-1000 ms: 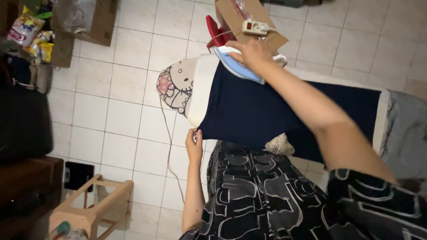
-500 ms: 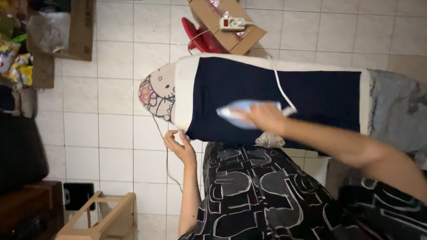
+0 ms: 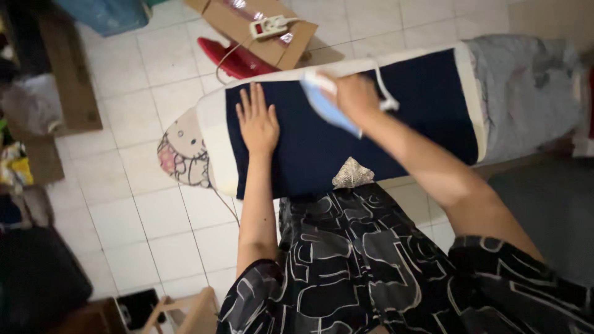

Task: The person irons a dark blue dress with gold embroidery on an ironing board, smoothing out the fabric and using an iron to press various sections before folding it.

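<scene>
Home room: ironing board (image 3: 210, 117), tiled floor (image 3: 154, 210), cardboard box (image 3: 238, 21).

garment (image 3: 346, 139): dark navy cloth, spread flat along the ironing board (image 3: 213, 117), covering most of its length, near edge hanging slightly over the board side
iron (image 3: 328, 102): light blue and white, sole down on the navy cloth near the far edge, tip pointing toward the board's nose, white cord looping off behind the handle
board: pale cover with cartoon cat print at the nose
</scene>
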